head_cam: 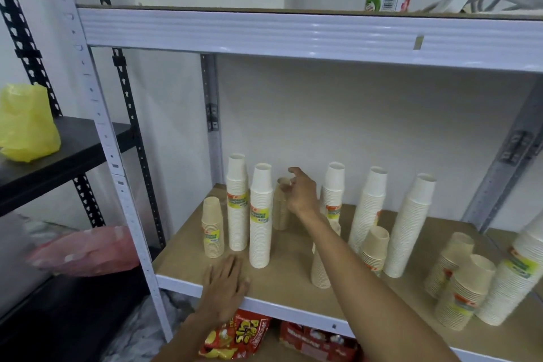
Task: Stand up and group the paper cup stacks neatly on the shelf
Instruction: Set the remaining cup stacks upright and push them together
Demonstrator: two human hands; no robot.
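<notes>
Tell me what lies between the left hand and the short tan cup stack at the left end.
Head view: only bare shelf board between left hand and tan stack.

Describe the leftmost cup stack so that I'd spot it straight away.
Look at the wooden shelf board of the white metal rack, at its left end. The leftmost stack stands upright just left of two tall white stacks. Unlike them it is short and tan, with a yellow label.

Matt paper cup stacks [260,214] stand on a matt fibreboard shelf [293,258] with glossy metal rails [293,32].
</notes>
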